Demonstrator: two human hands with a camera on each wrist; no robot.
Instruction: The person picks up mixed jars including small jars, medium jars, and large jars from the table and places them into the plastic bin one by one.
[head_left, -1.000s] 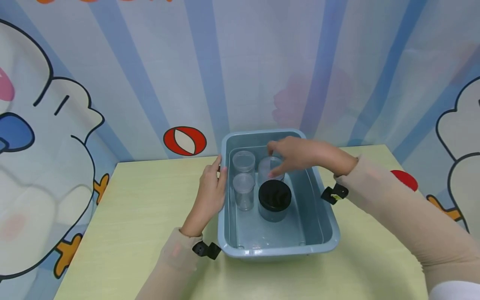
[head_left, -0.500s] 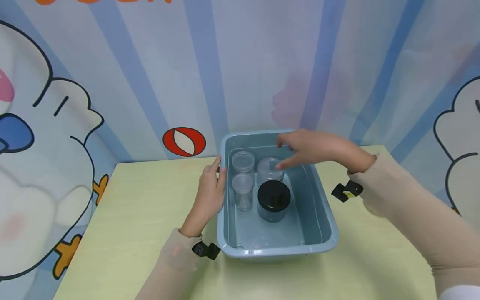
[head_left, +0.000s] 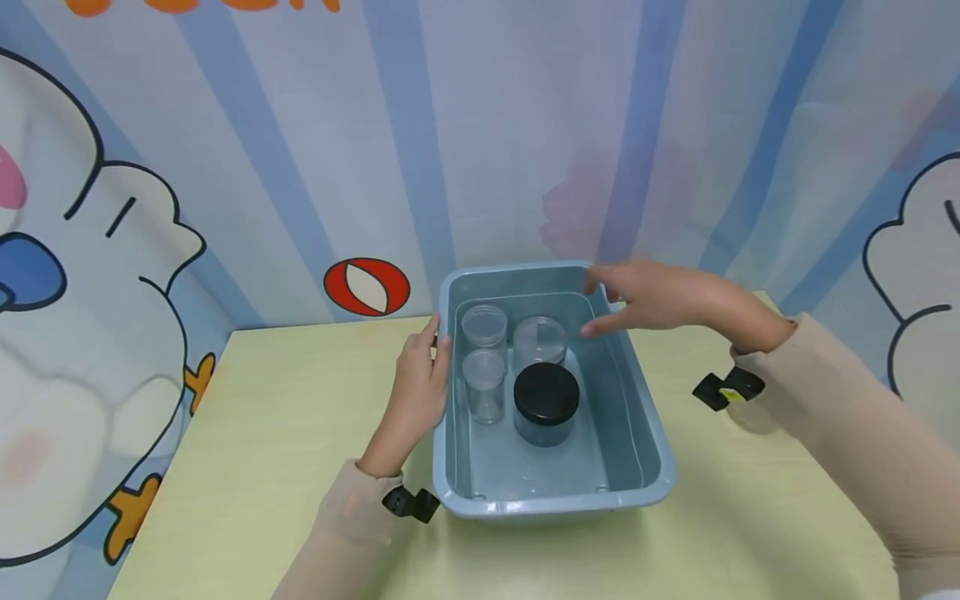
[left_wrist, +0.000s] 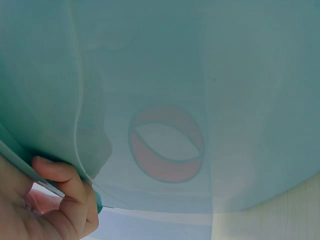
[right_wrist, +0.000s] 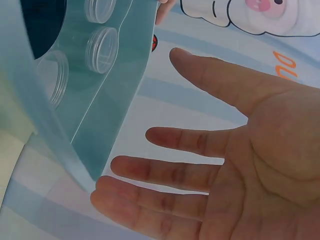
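A light blue plastic tub (head_left: 553, 505) stands on the table with several clear plastic jars inside. Two slim jars with clear lids, the rear one (head_left: 484, 327) and the front one (head_left: 484, 385), line its left side. Beside them is a wider clear-lidded jar (head_left: 538, 340), and in front of that a jar with a black lid (head_left: 546, 395). My left hand (head_left: 417, 383) grips the tub's left rim, its curled fingers (left_wrist: 65, 180) showing in the left wrist view. Over the back right part of the tub, my right hand (head_left: 667, 296) is spread and holds nothing.
The tub rests on a pale yellow table (head_left: 322, 417). Behind it hangs a striped blue backdrop (head_left: 517, 150) with cartoon prints. A pale round shape (head_left: 752, 417), mostly hidden by my right sleeve, lies on the table's right side.
My right hand has let go of the wider clear-lidded jar and moved right towards the tub's right rim. My left hand stays on the left rim.
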